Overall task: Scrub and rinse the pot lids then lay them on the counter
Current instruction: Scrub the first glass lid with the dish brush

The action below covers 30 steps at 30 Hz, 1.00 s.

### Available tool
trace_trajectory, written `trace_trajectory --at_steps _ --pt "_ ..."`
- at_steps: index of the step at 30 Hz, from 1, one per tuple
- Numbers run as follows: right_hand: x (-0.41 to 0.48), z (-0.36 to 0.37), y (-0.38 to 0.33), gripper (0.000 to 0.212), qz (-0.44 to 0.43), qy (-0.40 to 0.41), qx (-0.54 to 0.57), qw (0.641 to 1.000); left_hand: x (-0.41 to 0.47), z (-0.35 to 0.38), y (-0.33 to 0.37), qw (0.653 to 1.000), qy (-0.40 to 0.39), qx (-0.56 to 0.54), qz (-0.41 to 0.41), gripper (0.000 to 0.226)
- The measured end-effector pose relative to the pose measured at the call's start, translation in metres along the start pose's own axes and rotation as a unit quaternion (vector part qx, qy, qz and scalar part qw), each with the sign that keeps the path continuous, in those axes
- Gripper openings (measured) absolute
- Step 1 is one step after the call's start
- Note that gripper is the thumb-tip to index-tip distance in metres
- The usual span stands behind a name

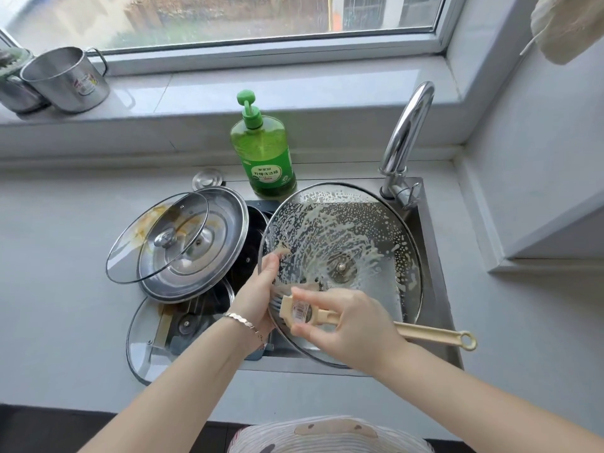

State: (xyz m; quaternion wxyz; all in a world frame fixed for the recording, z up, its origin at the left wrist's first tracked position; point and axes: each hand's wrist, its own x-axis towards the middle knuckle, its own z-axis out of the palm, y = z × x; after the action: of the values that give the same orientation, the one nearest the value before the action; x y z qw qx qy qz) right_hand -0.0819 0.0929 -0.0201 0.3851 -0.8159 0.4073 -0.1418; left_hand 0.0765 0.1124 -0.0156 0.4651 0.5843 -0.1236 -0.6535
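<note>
- Large glass lid [340, 230]: held tilted over the sink [436, 256], underside toward the camera, centre screw showing. Foam streaked over most of the glass, beaded suds toward far and right rim.
- Left hand [258, 289]: grips the lid's left rim, fingers wrapped over the edge; bracelet [242, 322] at the wrist.
- Right hand [343, 325]: closed round the scrub brush [305, 313] just behind its head; bristles against the lid's lower-left area, just beside the left hand.
- Brush's long axis: roughly left to right, head toward the left hand, loop end of the handle pointing right past the sink's front rim.
- Deciding relation: bulk of the lid lies ahead and right of the brush head, so the right hand is the nearer one for the coming strokes; left hand serves as anchor only.
- Judged mid-scrub; rinse not begun. Faucet [405, 132] behind the lid's far right rim, no water seen running.
- Waiting at the sink's left edge: smeared small glass lid [143, 243] resting on a steel lid [225, 233], another glass lid [143, 348] below, partly on the counter [65, 223].
- Farther out: green dish soap bottle [263, 152] behind the sink; steel mugs [65, 80] on the sill.
</note>
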Motion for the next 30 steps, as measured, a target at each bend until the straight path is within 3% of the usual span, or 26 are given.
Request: trace_trajectory --at_steps 4,10,14,17,21,22,26,30 --pt "-0.021 -0.004 0.014 0.062 0.013 -0.064 -0.035 0.997 -0.001 -0.002 0.013 0.998 0.007 0.06 0.031 0.032" --pt "0.008 -0.004 0.01 0.046 0.054 -0.001 0.017 0.998 -0.003 0.015 0.019 0.99 0.006 0.124 0.067 0.039" --pt "-0.005 0.008 0.008 0.057 0.014 0.072 0.049 0.996 -0.002 0.021 0.034 0.984 0.015 0.151 0.09 0.048" --pt "-0.01 0.0 0.01 0.053 -0.01 0.108 0.047 0.993 -0.001 0.018 0.034 0.981 0.057 0.162 0.093 0.041" --pt "0.02 -0.029 0.04 0.049 0.172 0.158 0.125 0.964 -0.002 0.024 0.027 0.978 0.12 0.131 0.108 0.026" --pt "0.019 -0.029 0.033 0.051 0.177 0.154 0.114 0.965 -0.002 0.028 0.026 0.974 0.143 0.129 0.115 0.026" --pt "-0.002 -0.008 -0.01 0.049 0.045 0.075 0.138 0.987 -0.006 0.032 0.022 0.956 0.227 0.13 0.137 0.032" --pt "0.029 -0.032 0.017 0.051 0.161 0.097 0.124 0.974 -0.008 0.03 0.02 0.946 0.261 0.113 0.157 0.027"
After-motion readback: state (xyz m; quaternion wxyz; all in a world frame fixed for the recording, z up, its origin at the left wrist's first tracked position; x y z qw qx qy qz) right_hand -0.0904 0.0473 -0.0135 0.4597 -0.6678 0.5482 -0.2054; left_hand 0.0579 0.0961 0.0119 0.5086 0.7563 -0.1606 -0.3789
